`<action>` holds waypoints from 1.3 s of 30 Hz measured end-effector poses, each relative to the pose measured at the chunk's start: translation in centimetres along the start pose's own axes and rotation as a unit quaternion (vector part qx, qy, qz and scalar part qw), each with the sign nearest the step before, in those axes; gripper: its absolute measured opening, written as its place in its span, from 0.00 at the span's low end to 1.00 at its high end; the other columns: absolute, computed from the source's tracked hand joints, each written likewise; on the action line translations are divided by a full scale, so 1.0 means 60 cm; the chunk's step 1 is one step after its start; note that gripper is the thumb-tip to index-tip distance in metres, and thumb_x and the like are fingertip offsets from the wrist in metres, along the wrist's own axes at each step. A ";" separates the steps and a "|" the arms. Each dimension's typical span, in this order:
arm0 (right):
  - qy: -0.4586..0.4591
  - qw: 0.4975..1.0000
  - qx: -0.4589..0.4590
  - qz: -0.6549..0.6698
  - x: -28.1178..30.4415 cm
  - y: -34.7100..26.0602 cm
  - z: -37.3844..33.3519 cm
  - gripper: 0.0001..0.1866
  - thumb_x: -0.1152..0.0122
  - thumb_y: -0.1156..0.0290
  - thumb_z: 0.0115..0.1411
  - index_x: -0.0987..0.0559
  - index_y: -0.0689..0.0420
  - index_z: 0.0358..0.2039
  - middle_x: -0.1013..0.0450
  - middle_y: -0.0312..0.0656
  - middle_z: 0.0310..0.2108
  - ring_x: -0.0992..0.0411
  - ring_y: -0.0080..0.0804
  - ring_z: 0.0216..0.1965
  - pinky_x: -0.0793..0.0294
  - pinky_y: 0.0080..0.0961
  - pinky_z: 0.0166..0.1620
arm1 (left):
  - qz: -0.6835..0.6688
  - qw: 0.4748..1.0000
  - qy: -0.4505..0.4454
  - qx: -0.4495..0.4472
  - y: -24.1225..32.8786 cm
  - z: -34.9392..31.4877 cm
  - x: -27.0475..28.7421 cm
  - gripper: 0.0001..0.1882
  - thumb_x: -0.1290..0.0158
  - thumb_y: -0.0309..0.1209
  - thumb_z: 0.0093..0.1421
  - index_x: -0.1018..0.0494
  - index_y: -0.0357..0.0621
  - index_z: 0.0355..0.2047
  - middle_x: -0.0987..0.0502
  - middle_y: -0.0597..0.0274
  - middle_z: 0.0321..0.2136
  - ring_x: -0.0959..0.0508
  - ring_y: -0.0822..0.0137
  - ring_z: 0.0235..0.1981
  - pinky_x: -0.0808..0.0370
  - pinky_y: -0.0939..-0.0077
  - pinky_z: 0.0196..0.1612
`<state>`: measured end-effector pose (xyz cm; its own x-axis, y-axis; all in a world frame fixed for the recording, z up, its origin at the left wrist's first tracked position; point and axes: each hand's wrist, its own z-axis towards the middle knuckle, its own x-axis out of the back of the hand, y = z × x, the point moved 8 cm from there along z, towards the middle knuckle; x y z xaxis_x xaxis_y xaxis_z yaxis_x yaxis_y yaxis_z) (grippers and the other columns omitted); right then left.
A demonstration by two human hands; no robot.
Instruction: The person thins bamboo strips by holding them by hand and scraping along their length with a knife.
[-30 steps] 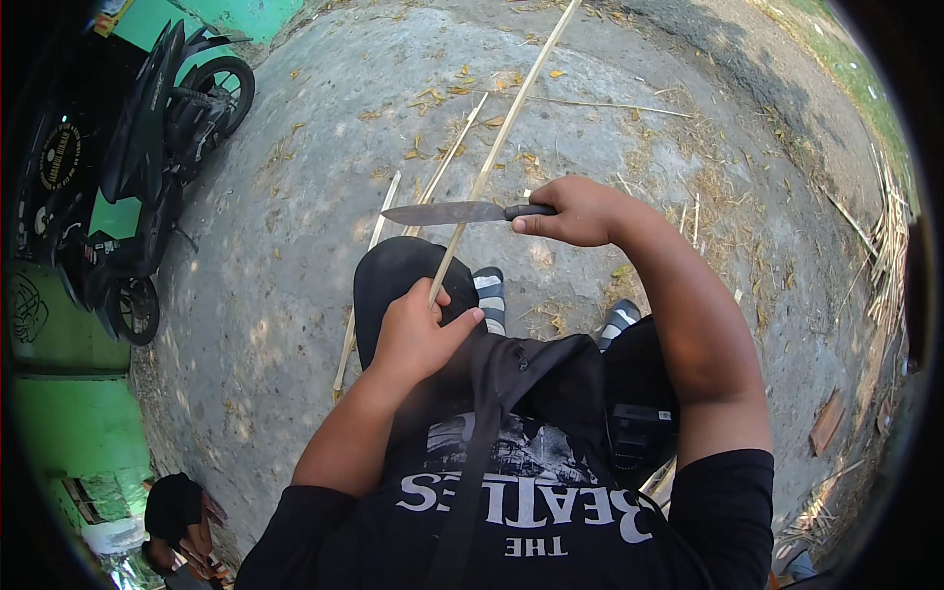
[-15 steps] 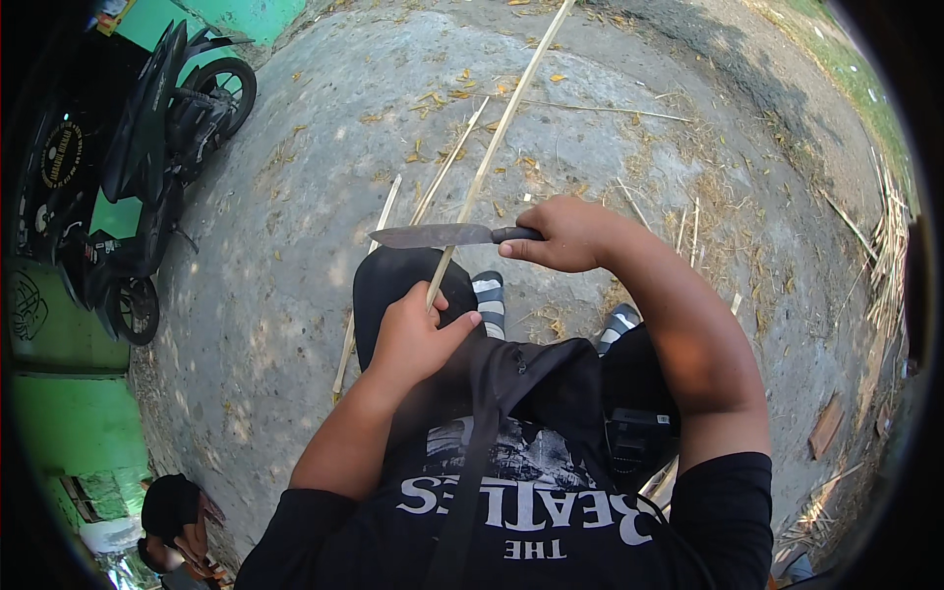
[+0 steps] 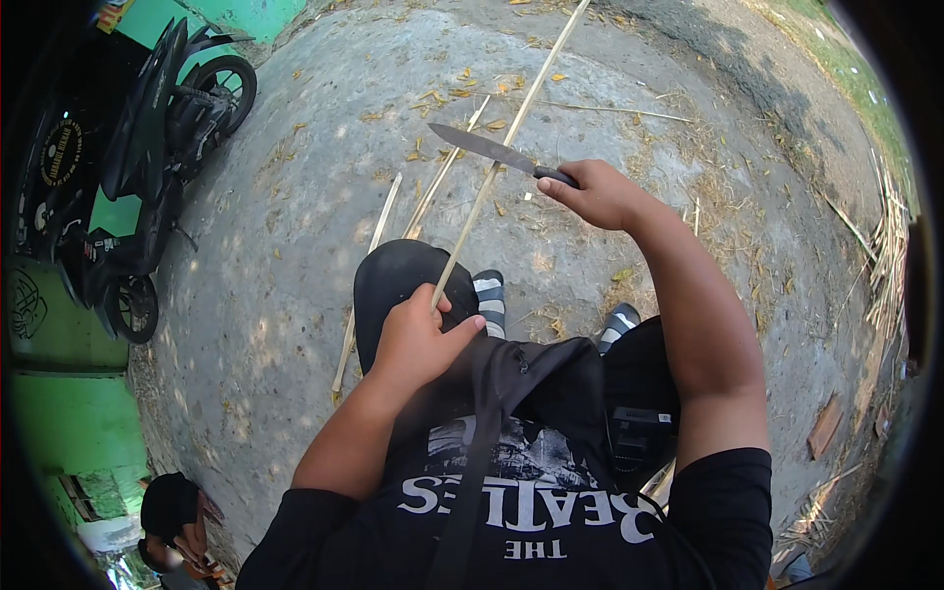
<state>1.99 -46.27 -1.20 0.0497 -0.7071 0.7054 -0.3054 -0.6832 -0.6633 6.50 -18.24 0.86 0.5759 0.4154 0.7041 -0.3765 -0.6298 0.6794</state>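
Concrete ground point(image 3: 295, 256) spreading under everything, black motorcycle point(image 3: 138, 187) standing at far left, long bamboo strip point(image 3: 492, 177) running diagonally over the knee, left hand point(image 3: 418, 339) closing its fingers around its lower end, right hand point(image 3: 595, 192) gripping a knife point(image 3: 487, 149), blade touching the strip.

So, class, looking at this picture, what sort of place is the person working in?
Probably an outdoor yard or roadside: bare concrete ground strewn with dry leaves and bamboo strips, a parked motorbike by a green wall, and grass along the edge.
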 end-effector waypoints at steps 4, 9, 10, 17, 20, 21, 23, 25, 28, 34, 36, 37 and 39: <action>-0.061 0.995 0.068 -0.045 -0.053 -0.067 -0.016 0.35 0.47 0.36 0.67 0.17 0.62 0.38 0.21 0.55 0.29 0.21 0.53 0.36 0.25 0.48 0.42 | 0.023 1.000 -0.013 0.004 -0.005 0.003 0.000 0.25 0.28 0.43 0.52 0.31 0.38 0.31 0.36 0.67 0.13 0.38 0.76 0.16 0.38 0.74 0.22; -0.116 0.989 0.087 0.003 -0.066 -0.092 -0.014 0.36 0.47 0.36 0.66 0.17 0.64 0.38 0.21 0.57 0.31 0.22 0.57 0.38 0.24 0.48 0.43 | 0.003 0.999 -0.029 0.013 0.002 0.002 0.000 0.25 0.28 0.43 0.52 0.30 0.38 0.31 0.35 0.67 0.13 0.37 0.75 0.16 0.37 0.73 0.22; -0.122 0.989 0.079 0.002 -0.071 -0.087 -0.011 0.37 0.47 0.36 0.66 0.17 0.64 0.37 0.21 0.58 0.31 0.22 0.59 0.38 0.25 0.49 0.43 | 0.009 0.999 -0.030 0.011 0.002 0.004 0.000 0.25 0.28 0.43 0.52 0.30 0.38 0.31 0.35 0.67 0.13 0.37 0.75 0.17 0.37 0.73 0.23; -0.096 0.985 0.123 -0.071 -0.084 -0.117 -0.023 0.36 0.46 0.36 0.66 0.17 0.64 0.36 0.22 0.58 0.30 0.22 0.59 0.36 0.25 0.50 0.42 | -0.015 0.999 -0.023 0.018 -0.017 0.005 0.000 0.25 0.28 0.43 0.52 0.30 0.39 0.31 0.35 0.69 0.14 0.37 0.77 0.18 0.37 0.74 0.23; -0.055 0.995 0.074 -0.031 -0.044 -0.084 -0.018 0.34 0.46 0.37 0.66 0.17 0.61 0.38 0.22 0.56 0.28 0.21 0.57 0.35 0.24 0.48 0.41 | -0.031 0.999 -0.021 0.032 -0.015 0.005 0.002 0.25 0.27 0.43 0.52 0.30 0.40 0.31 0.36 0.71 0.14 0.38 0.78 0.18 0.38 0.75 0.23; -0.044 0.998 0.040 -0.011 -0.028 -0.066 -0.015 0.34 0.46 0.37 0.66 0.17 0.61 0.38 0.22 0.55 0.27 0.21 0.56 0.35 0.24 0.46 0.40 | -0.032 0.999 -0.020 0.030 -0.011 0.003 0.002 0.25 0.27 0.43 0.52 0.30 0.40 0.31 0.36 0.71 0.14 0.38 0.78 0.18 0.38 0.75 0.23; -0.033 0.999 0.026 -0.020 -0.021 -0.054 -0.011 0.34 0.46 0.37 0.66 0.17 0.61 0.38 0.21 0.56 0.29 0.21 0.57 0.36 0.24 0.48 0.42 | -0.025 0.999 -0.023 0.034 -0.011 0.005 0.002 0.24 0.27 0.42 0.52 0.30 0.40 0.31 0.36 0.71 0.14 0.38 0.79 0.18 0.38 0.76 0.22; -0.053 0.997 0.049 -0.032 -0.044 -0.072 -0.015 0.34 0.47 0.37 0.66 0.17 0.61 0.38 0.21 0.57 0.30 0.21 0.58 0.38 0.25 0.49 0.43 | -0.017 0.999 -0.028 0.035 -0.010 0.008 0.001 0.24 0.27 0.42 0.53 0.30 0.40 0.32 0.36 0.71 0.14 0.38 0.79 0.18 0.38 0.76 0.22; -0.096 0.989 0.106 -0.047 -0.077 -0.103 -0.021 0.35 0.48 0.36 0.67 0.18 0.62 0.37 0.21 0.58 0.32 0.21 0.58 0.39 0.25 0.50 0.45 | -0.004 0.999 -0.027 0.030 -0.010 0.005 0.002 0.24 0.27 0.42 0.53 0.30 0.40 0.32 0.36 0.71 0.14 0.38 0.79 0.18 0.38 0.76 0.22; -0.048 0.998 0.020 0.037 -0.024 -0.016 -0.002 0.36 0.48 0.35 0.67 0.18 0.62 0.38 0.22 0.51 0.28 0.22 0.47 0.35 0.26 0.43 0.41 | -0.022 0.999 -0.020 0.021 -0.008 0.006 0.002 0.24 0.27 0.41 0.53 0.30 0.40 0.32 0.36 0.72 0.14 0.38 0.79 0.17 0.38 0.76 0.22; -0.046 0.998 -0.010 0.045 -0.036 -0.009 0.000 0.36 0.48 0.35 0.67 0.18 0.62 0.42 0.22 0.51 0.29 0.22 0.47 0.35 0.25 0.43 0.41 | -0.024 0.999 -0.023 0.026 -0.012 0.010 -0.001 0.24 0.27 0.41 0.53 0.31 0.40 0.31 0.36 0.72 0.14 0.38 0.80 0.17 0.38 0.76 0.22; -0.046 0.998 -0.009 0.046 -0.045 -0.022 -0.003 0.36 0.48 0.35 0.67 0.18 0.62 0.42 0.22 0.51 0.29 0.22 0.47 0.35 0.25 0.43 0.41 | -0.031 0.999 -0.025 0.032 -0.014 0.009 -0.001 0.24 0.28 0.41 0.54 0.31 0.40 0.31 0.36 0.72 0.14 0.39 0.80 0.18 0.39 0.77 0.22; -0.069 0.995 0.060 -0.046 -0.065 -0.065 -0.008 0.37 0.48 0.34 0.67 0.18 0.62 0.42 0.22 0.52 0.30 0.22 0.49 0.36 0.25 0.43 0.42 | -0.038 0.998 -0.026 0.039 -0.018 0.009 0.000 0.23 0.28 0.40 0.54 0.31 0.40 0.31 0.36 0.72 0.14 0.39 0.80 0.18 0.39 0.77 0.22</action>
<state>2.56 -40.77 -1.26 0.2055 -0.6526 0.7293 -0.1779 -0.7577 -0.6279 7.27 -17.92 0.02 0.6390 0.4305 0.6374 -0.2731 -0.6477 0.7113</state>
